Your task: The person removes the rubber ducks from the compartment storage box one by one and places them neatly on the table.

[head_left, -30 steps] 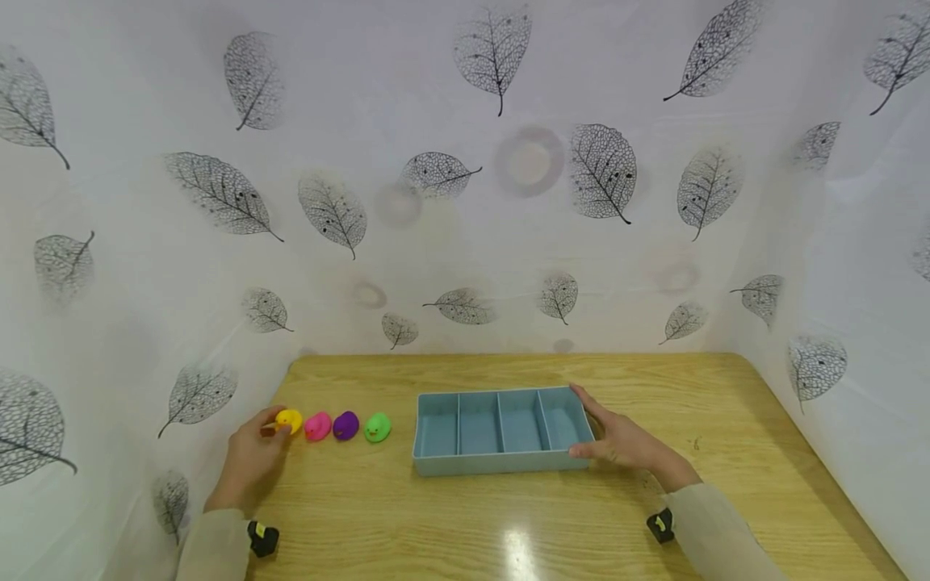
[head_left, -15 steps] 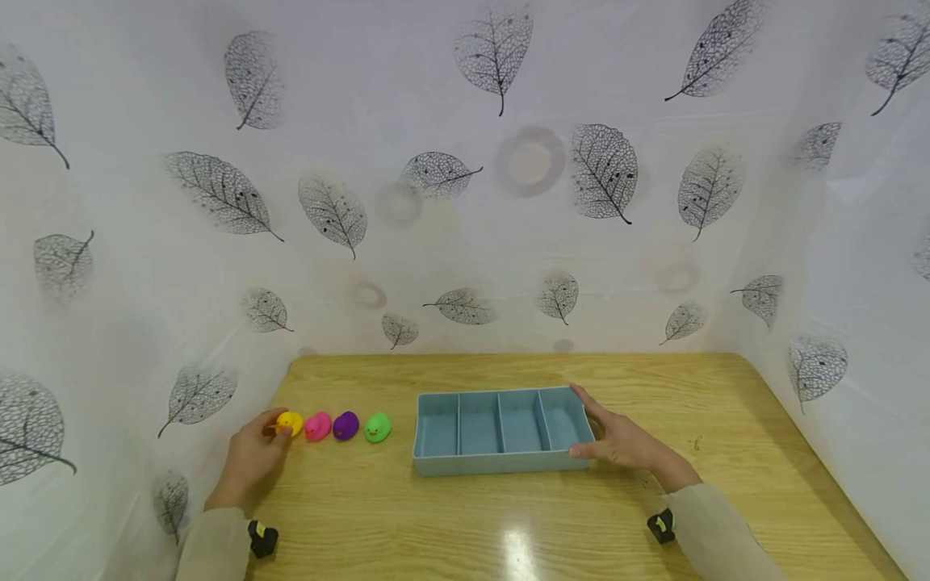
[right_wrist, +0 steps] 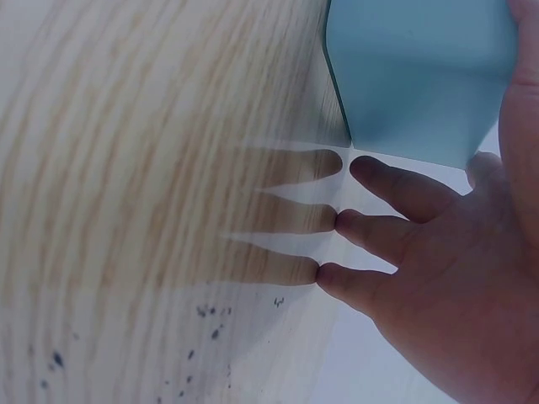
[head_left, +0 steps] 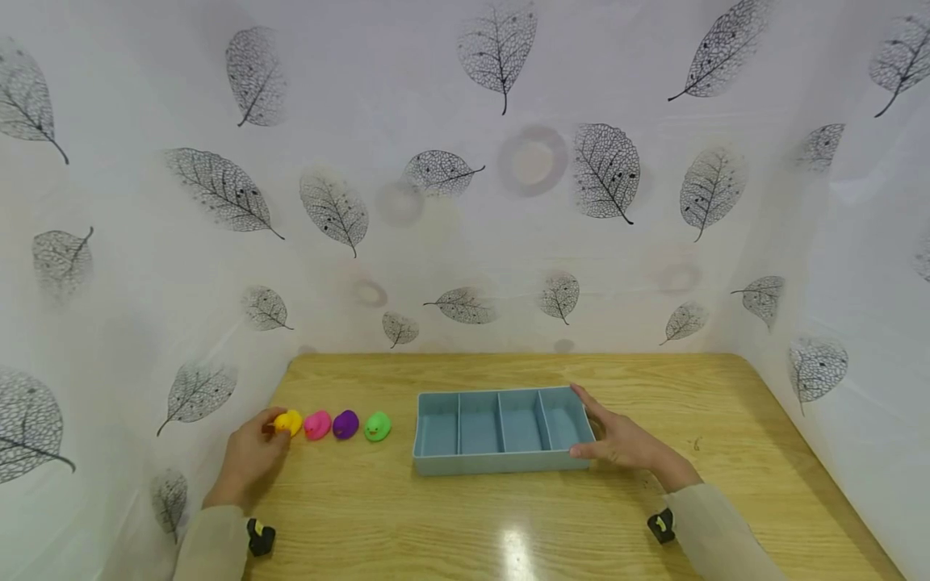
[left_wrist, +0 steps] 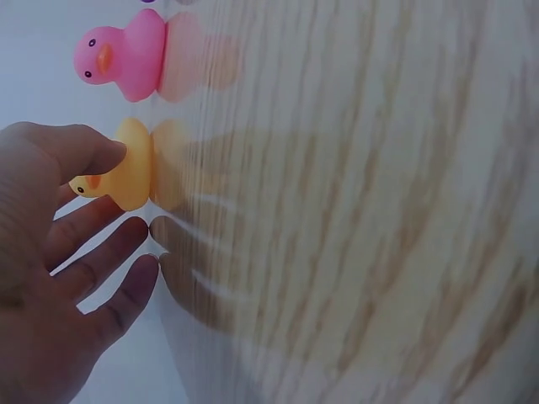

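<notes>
My left hand (head_left: 250,456) pinches a yellow rubber duck (head_left: 291,422) at the left end of a row of ducks on the table. In the left wrist view the thumb lies on the duck's near side (left_wrist: 132,168); the index finger is mostly hidden behind it, and the other fingers spread below. Beside it sit a pink duck (head_left: 317,425), a purple duck (head_left: 345,424) and a green duck (head_left: 378,426). My right hand (head_left: 628,440) grips the right end of a blue-grey divided box (head_left: 501,463), thumb on the near rim, index finger at the far corner.
The wooden table (head_left: 407,524) runs back to a white leaf-patterned curtain (head_left: 465,242), which also hangs at both sides. The box's compartments hold nothing. Black wrist devices (head_left: 260,537) sit by both sleeves.
My left hand and the yellow duck have shifted only very slightly. The right hand, the box and the other ducks stay where they were.
</notes>
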A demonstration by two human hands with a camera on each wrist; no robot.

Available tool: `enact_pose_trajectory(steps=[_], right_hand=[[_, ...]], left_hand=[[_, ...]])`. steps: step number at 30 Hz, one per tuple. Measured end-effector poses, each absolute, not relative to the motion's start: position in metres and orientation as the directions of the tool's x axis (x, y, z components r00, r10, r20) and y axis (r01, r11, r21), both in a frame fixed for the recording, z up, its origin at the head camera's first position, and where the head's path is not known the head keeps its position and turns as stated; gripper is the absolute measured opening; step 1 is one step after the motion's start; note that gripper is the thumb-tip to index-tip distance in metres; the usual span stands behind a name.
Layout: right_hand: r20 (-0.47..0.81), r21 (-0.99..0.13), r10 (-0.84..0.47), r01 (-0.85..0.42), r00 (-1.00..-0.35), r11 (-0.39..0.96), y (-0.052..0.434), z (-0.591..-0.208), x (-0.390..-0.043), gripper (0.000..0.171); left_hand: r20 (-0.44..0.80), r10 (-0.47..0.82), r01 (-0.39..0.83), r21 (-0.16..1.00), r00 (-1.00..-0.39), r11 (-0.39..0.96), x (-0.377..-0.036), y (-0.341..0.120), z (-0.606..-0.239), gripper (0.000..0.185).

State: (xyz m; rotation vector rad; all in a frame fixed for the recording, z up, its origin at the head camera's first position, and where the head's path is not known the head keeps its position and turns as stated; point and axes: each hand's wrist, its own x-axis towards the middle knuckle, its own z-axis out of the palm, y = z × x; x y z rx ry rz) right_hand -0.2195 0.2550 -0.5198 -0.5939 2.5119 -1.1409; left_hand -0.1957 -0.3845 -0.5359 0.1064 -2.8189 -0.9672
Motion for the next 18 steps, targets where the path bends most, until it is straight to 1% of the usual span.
enact_pose_trajectory(steps=[4, 18], right_hand=[[-0.113, -0.770, -0.496, -0.239, -0.861, 0.591, 0.2550, -0.5188, -0.2194, 0.111], [-0.106, -0.774, -0.500, -0.244, -0.859, 0.584, 0.2566, -0.5203, -0.2196, 0.111]], left_hand=[[0.145, -0.111, -0.003, 0.595, -0.983, 0.803, -0.1954, -0.3836, -0.5342, 0.045], [0.130, -0.101, -0.009, 0.573, -0.986, 0.820, -0.1981, -0.3832, -0.5324, 0.046]])
